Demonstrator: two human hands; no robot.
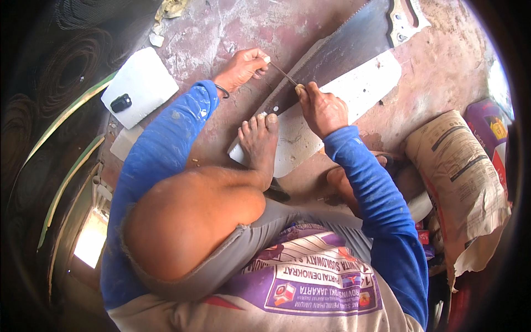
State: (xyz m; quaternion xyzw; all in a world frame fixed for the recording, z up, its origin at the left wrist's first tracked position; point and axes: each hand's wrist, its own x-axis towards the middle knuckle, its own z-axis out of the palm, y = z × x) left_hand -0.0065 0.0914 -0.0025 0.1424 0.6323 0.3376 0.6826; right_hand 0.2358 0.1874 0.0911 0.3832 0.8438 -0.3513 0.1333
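Note:
A slim dark file [283, 72] stretches between my two hands, across the edge of a hand saw [348, 47]. My left hand [243, 67] pinches its far-left end between thumb and fingers. The other end is gripped by my right hand [323, 108], fingers closed over it. The saw lies slantwise with its pale, dark-rimmed handle at the upper right. Beneath and alongside the blade is a long white board [362, 80]. My bare foot [260, 138] rests on the near end of the board, by the blade's narrow tip.
Left of my arm, a small black object [120, 103] sits on a white block [145, 77]. A torn brown paper sack [459, 166] stands at the right, beside a purple container [485, 122]. Curved green-edged strips [69, 116] line the left. The floor [204, 33] is reddish and stained.

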